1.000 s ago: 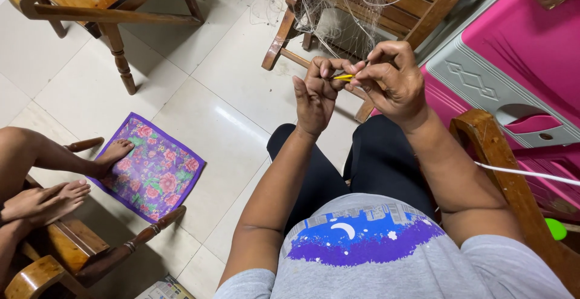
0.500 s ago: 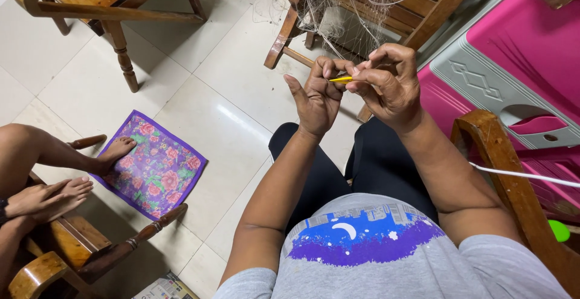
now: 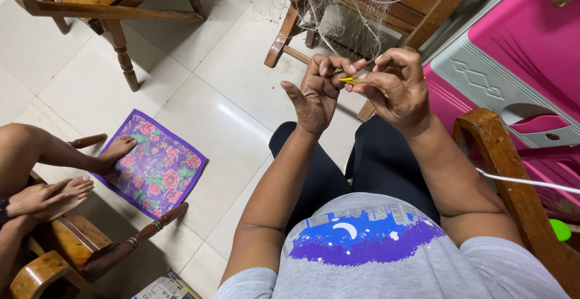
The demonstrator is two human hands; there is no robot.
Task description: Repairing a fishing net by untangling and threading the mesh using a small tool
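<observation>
Seated person, head view down onto lap, both hands raised in front of the knees; left hand (image 3: 317,90) curled, fingers bent in tight and thumb sticking out to the side, fingertips pinching fine net strands; right hand (image 3: 396,84) closed in a narrow pinch on a thin yellow netting needle (image 3: 349,79), needle lies roughly level, its tip pointing toward the left hand and touching or just at those fingers, rest of it hidden inside the right fingers; pale fishing net (image 3: 356,0) hangs tangled over a wooden chair (image 3: 423,9) straight ahead, strands run down from it into both hands; whether the needle passes through a mesh cannot be told, too fine; person wears black trousers and a grey shirt with a blue-purple print; wooden armrest (image 3: 501,172) at the person's right, white cord (image 3: 525,181) crossing it; pink plastic cabinet (image 3: 525,45) with grey panel beyond that; another wooden chair (image 3: 90,0) at top left on white tiled floor (image 3: 199,69); purple floral mat (image 3: 154,166) on the floor at left, another person's bare foot (image 3: 115,151) resting on its edge, second foot (image 3: 66,190) up on a wooden chair near it
</observation>
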